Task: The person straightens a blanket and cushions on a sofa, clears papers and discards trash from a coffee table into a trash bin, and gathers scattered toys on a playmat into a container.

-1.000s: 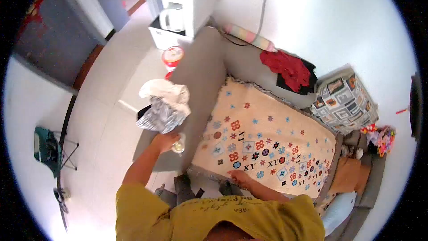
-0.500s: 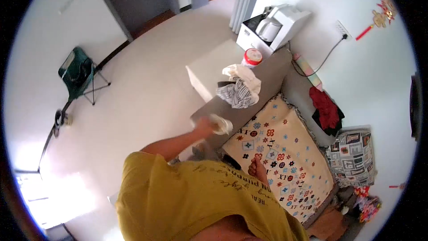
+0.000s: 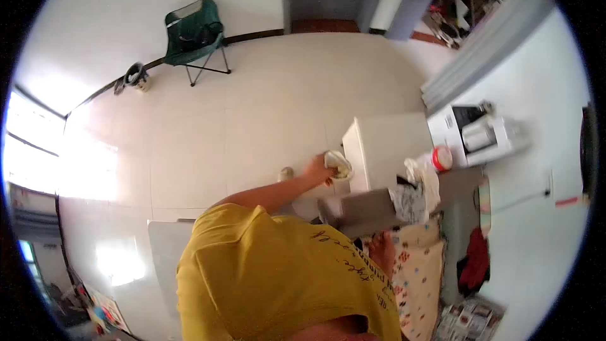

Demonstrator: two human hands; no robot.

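My left hand is stretched out over the sofa arm, closed on the rim of a round, white, open container. Something pale yellowish shows inside it, too blurred to name. The container is close beside the front of a white cabinet. Beyond my forearm a small pale object appears on the floor. My right hand does not show. What looks like a bare foot rests on the patterned sofa cover, partly hidden by my yellow shirt.
Crumpled clothes lie over the sofa arm. Near the cabinet's far end are a red-lidded jar and a white appliance with a kettle. A green folding chair and a bin stand along the far wall.
My view has swung left toward the floor and window. My left hand has carried the white container from above the sofa arm out to the cabinet's front.
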